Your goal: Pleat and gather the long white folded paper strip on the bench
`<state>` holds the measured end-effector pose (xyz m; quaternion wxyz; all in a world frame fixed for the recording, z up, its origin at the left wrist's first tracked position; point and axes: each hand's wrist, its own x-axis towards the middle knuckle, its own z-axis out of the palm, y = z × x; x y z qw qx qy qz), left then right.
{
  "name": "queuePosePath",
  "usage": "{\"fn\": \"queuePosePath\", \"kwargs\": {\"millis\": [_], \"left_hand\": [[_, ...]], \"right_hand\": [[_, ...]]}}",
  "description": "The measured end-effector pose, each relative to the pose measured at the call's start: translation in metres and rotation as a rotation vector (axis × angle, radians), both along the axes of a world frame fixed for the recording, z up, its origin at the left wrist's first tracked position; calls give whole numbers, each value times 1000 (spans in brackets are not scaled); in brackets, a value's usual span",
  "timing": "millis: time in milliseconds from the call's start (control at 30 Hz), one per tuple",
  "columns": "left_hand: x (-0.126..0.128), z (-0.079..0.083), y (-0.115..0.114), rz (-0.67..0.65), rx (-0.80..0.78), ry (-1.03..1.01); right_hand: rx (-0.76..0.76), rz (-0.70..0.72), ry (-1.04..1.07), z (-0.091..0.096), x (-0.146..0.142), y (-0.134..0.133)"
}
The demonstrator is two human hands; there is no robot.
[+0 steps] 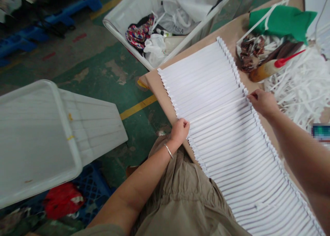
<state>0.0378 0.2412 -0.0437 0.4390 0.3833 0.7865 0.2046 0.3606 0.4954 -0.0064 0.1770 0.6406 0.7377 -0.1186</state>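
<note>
The left hand and right hand pinch opposite ends of one white strip, lying across rows of white strips on a tan board.

The left hand is closed into a loose fist at the left edge of the bench, with the knuckles turned upward and the fingers curled under. The bare left forearm is extended diagonally from the bottom of the view, and a thin metal bangle is worn at the wrist. A khaki sleeve is seen at the bottom edge of the view. The right hand is held palm down near the bench's right edge, its fingertips pinched together and directed toward the left hand. The bare right forearm is extended inward from the right side of the view.
</note>
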Motion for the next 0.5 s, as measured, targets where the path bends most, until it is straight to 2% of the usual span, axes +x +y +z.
{"fn": "queuePosePath", "kwargs": {"millis": [167, 500], "left_hand": [[0, 1, 0, 16, 15, -9], [-1, 3, -3, 39, 9, -71]], "right_hand": [[17, -17, 8, 5, -11, -4], [52, 38, 41, 9, -18, -1]]}}
